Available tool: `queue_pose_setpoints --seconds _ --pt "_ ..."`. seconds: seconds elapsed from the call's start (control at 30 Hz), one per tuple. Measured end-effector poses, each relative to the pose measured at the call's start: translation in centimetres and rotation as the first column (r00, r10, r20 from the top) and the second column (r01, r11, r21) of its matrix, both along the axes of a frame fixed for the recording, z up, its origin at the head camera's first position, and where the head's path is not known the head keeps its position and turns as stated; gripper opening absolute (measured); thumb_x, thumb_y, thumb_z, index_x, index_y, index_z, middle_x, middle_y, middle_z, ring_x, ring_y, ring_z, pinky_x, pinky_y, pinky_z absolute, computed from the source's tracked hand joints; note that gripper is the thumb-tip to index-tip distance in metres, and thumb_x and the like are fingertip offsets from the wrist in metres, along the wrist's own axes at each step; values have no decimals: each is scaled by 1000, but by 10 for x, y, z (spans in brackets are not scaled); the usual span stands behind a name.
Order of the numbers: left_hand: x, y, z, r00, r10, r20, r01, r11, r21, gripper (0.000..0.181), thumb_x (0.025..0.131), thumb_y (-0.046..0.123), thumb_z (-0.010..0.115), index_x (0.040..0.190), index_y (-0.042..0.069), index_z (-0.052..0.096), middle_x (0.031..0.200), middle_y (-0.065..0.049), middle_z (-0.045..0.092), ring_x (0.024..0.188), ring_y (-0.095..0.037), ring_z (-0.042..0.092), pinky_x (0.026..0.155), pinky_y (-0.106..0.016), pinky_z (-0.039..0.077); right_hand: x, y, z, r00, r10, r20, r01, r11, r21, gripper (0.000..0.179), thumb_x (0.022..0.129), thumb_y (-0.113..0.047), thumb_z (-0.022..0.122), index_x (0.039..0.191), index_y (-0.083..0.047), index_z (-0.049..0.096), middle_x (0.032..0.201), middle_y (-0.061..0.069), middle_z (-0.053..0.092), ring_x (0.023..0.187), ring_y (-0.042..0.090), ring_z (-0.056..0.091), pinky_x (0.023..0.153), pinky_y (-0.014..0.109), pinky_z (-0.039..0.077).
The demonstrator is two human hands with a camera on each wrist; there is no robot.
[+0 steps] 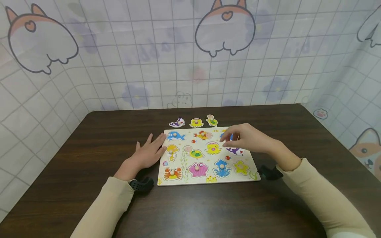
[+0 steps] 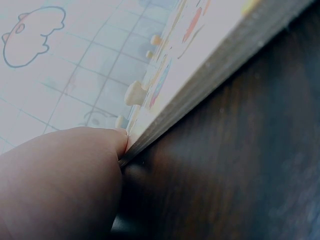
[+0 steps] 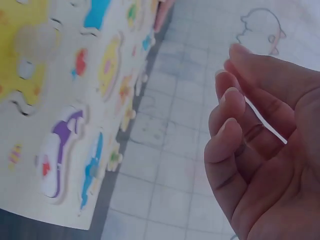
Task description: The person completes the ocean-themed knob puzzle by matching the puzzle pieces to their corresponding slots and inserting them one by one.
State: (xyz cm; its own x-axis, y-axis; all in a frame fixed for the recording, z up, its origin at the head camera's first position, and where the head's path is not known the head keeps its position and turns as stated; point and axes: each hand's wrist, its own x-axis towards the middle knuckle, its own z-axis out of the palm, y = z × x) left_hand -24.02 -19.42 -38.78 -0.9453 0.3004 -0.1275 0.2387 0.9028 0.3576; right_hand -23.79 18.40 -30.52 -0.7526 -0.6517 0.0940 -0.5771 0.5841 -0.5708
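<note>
A white wooden sea-animal peg puzzle board point(image 1: 190, 180) lies flat on the table. Fingers of my left hand point(image 1: 147, 153) are extended at its left edge; in the left wrist view, part of that hand point(image 2: 65, 175) is right at the board's corner. My right hand point(image 1: 250, 138) hovers over the board's right side, fingers loosely bent, holding nothing; in the right wrist view the palm side point(image 3: 265, 150) shows bare. It partly covers the upper right piece and the purple whale picture point(image 1: 236, 151). Knobbed pieces include a crab point(image 1: 172, 173), pink shell point(image 1: 198, 170) and blue squid point(image 1: 221, 168).
Behind the board, a purple whale piece point(image 1: 177, 123), a yellow octopus piece point(image 1: 196, 123) and a turtle piece point(image 1: 212, 120) lie in a row on the dark table point(image 1: 125, 122). A patterned cloth point(image 1: 178, 76) hangs beyond the table's far edge.
</note>
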Motion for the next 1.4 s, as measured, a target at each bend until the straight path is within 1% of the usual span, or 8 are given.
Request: queue_pose_setpoints --seconds 0.17,0.33,0.67,0.77,0.87,1.0,1.13,1.4 --pt "-2 0 -2 1000 3 -9 -3 1000 -4 67 110 42 40 166 15 17 171 -10 13 155 -43 0 110 -79 -4 -16 -3 6 996 -79 -46 77 996 -48 18 94 -9 76 111 -5 76 97 0 72 76 18 58 66 32 52" --pt "-2 0 -4 1000 -4 -4 4 1000 -5 67 110 43 39 166 15 15 171 -9 12 155 -42 -1 109 -79 -4 -38 -9 6 988 -149 -44 145 986 -87 17 97 -9 72 112 -3 75 98 6 73 79 21 60 72 33 52" --pt "-2 0 -5 1000 -7 -9 7 1000 0 67 110 44 38 166 15 15 171 -9 12 155 -42 -1 109 -80 -4 -85 -24 -6 958 -282 51 286 952 -112 25 103 -16 64 122 -1 71 107 16 69 89 37 62 82 51 54" --pt "-2 0 -5 1000 -8 -10 8 1000 -1 67 110 44 38 166 15 15 171 -9 12 155 -42 -1 109 -80 -4 -99 -27 -12 946 -311 88 320 938 -131 25 103 -16 64 122 -1 70 108 17 69 92 40 62 85 53 53" --pt "-3 -1 -6 1000 -11 -8 11 1000 1 67 110 44 38 166 16 15 171 -9 12 155 -42 -1 109 -80 -4 -111 -30 -21 936 -329 129 346 926 -150 25 103 -14 65 121 2 70 108 21 68 88 36 62 85 51 54" --pt "-3 -2 -5 1000 -6 -9 6 1000 1 66 110 43 38 166 16 16 171 -9 13 155 -42 -1 109 -79 -4 -122 -36 -30 922 -349 166 369 923 -112 25 102 -11 64 120 4 70 106 21 68 83 28 60 81 43 56" --pt "-2 0 -5 1000 -1 -4 1 1000 5 67 110 43 38 166 16 16 171 -8 13 155 -42 -1 110 -79 -4 -127 -40 -34 911 -370 185 381 924 -33 23 103 -11 63 119 3 71 105 18 69 83 27 60 80 38 56" --pt "-2 0 -3 1000 -3 -3 3 1000 9 66 111 42 39 166 16 16 171 -8 13 155 -42 -1 110 -79 -5 -138 -48 -43 875 -440 204 437 897 58 22 102 -13 65 119 1 71 105 15 68 77 19 60 76 30 55"
